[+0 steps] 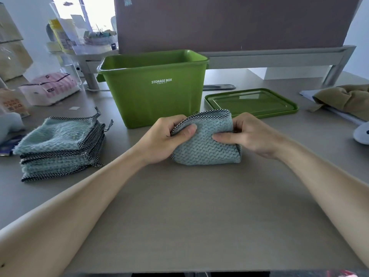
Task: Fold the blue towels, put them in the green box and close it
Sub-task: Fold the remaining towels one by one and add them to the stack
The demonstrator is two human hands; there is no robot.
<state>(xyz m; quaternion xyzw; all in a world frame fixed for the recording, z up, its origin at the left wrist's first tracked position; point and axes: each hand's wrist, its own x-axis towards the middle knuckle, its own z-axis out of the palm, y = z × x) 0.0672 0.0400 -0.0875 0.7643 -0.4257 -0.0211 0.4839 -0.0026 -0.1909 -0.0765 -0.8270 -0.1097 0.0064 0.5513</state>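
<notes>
The left grip (162,140) and the right grip (254,136) hold one folded blue towel (205,151) between them. The towel's lower edge rests on the bench (199,216).

- Left grip: pinches the towel's left side. The thumb presses the front face and the fingers curl over the checked hem at the top corner.
- Right grip: pinches the towel's right side. The thumb lies flat across the front face and the fingers curl behind the fold.

The green storage box (155,100) stands directly beyond both grips, just behind the towel, with its top open. The green lid (251,100) lies flat on the bench beyond the right grip, beside the box. A stack of blue towels (60,144) lies on the bench to the left of the left grip, apart from it.
</notes>
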